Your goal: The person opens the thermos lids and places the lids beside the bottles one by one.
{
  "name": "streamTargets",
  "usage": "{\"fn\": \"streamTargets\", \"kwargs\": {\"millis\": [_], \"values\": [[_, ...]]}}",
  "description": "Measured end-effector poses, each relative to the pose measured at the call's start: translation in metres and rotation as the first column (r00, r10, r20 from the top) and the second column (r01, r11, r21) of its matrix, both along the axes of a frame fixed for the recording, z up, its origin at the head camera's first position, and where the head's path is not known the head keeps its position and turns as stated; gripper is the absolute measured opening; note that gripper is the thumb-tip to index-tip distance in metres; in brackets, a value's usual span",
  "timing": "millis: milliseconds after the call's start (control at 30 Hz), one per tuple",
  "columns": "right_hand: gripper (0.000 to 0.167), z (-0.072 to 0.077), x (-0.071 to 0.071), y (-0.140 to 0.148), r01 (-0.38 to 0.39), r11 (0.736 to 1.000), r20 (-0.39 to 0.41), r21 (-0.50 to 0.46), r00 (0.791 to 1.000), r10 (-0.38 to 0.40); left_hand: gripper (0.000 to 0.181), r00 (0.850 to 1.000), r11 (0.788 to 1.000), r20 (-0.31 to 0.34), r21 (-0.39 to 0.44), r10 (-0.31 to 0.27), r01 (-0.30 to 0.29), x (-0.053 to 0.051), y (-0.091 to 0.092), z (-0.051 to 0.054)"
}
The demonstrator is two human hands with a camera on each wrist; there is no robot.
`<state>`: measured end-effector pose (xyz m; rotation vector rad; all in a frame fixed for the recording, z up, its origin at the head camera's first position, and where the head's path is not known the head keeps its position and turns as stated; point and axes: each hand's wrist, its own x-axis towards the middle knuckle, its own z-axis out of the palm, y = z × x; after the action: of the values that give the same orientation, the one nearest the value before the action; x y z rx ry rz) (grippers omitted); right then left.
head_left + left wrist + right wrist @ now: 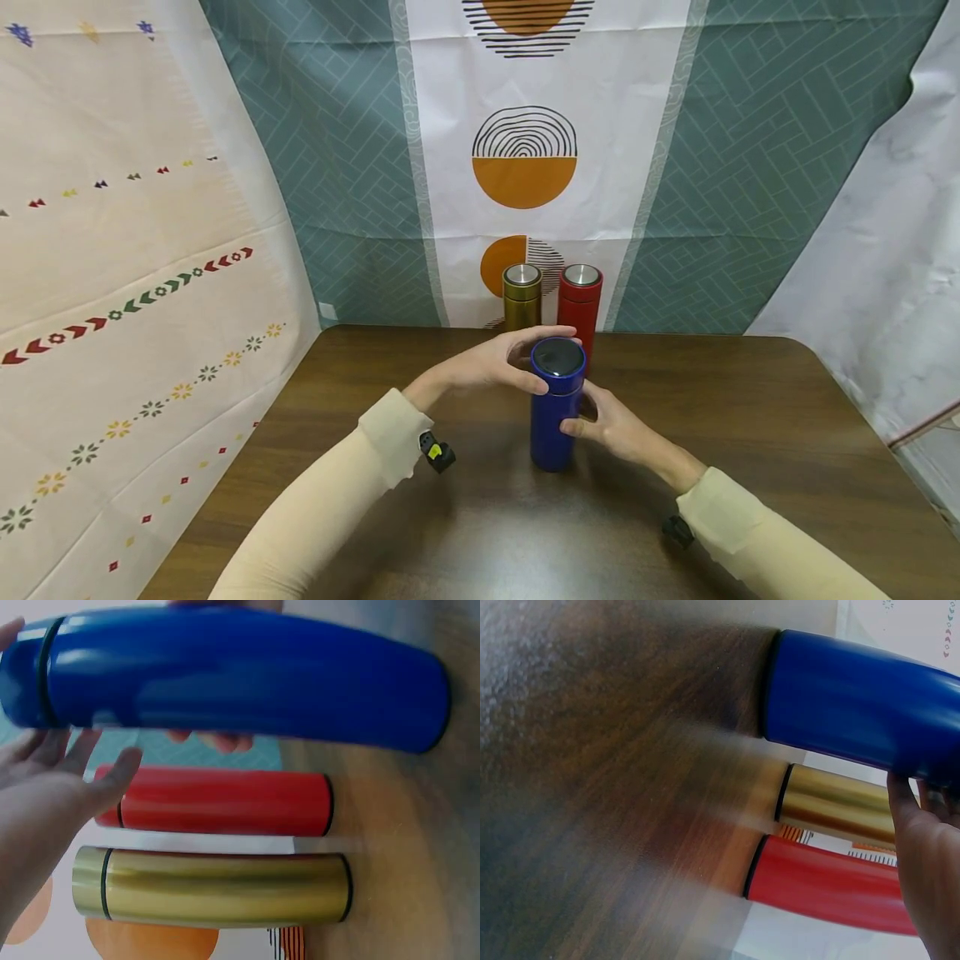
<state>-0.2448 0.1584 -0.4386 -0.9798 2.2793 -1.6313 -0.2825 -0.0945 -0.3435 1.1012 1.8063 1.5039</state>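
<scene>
A blue thermos flask (553, 433) stands upright on the table, its dark top facing up. My left hand (495, 360) curves round its lid, thumb on the near left side and fingers passing behind. Lower down, my right hand (618, 427) grips the body from the right, with the thumb in front and the other fingers mostly hidden behind the flask. In the left wrist view the blue flask (247, 675) appears sideways, a dark ring below its lid. Part of my right hand (937, 862) shows against the flask in the right wrist view.
Behind the blue flask, a gold flask (522, 308) and a red flask (580, 310) stand side by side near the table's back edge. The brown wooden table (712, 400) meets a patterned cloth (345, 167) at the back. Another cloth (112, 333) hangs along the left.
</scene>
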Motion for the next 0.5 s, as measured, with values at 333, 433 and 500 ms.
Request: {"fn": "streamTargets", "kwargs": {"millis": [333,433,500], "values": [[0.074,-0.0017,-0.0007,-0.0002,-0.006,1.0,-0.008,-0.005,1.0,0.006,0.072,0.998,0.998,0.048,-0.036,-0.041,0.043,-0.0121,-0.0003,0.0053],[0.074,-0.0017,-0.0012,0.0002,-0.005,1.0,-0.016,-0.003,1.0,0.005,0.07,0.999,0.999,0.034,-0.032,-0.018,0.019,-0.0101,0.0004,0.0056],[0.074,-0.0015,-0.0014,0.0003,-0.004,1.0,-0.016,-0.003,1.0,0.004,0.069,1.0,1.0,0.021,-0.028,0.008,-0.007,-0.0078,0.0008,0.0053]]}}
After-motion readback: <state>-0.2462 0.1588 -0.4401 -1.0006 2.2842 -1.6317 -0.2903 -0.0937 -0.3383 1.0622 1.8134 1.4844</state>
